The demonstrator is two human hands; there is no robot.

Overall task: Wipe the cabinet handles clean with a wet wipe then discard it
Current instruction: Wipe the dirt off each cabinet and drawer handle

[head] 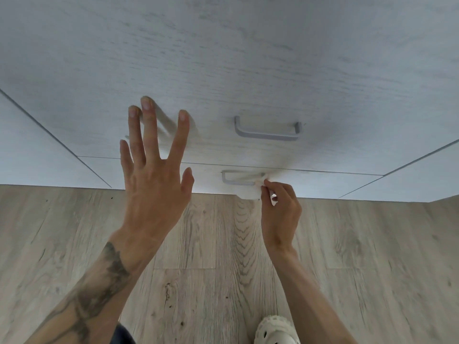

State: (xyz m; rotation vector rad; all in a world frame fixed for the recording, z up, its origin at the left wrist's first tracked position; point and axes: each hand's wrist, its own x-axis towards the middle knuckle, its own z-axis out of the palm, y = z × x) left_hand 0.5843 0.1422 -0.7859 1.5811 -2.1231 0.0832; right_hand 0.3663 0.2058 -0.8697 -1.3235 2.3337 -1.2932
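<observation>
Two grey bar handles sit on the pale wood-grain cabinet front (pixel 223 58). The upper handle (pixel 267 131) is bare. My right hand (pixel 279 212) pinches a white wet wipe (pixel 250 193) against the right end of the lower handle (pixel 236 180), and the wipe hides that end. My left hand (pixel 155 175) is spread flat, fingers apart, holding nothing, with its fingertips against the upper drawer front to the left of the handles.
Light wood-look floor (pixel 211 269) runs below the cabinet. My foot in a white clog (pixel 275 330) stands at the bottom right. Neighbouring cabinet fronts (pixel 37 157) flank the drawers on both sides.
</observation>
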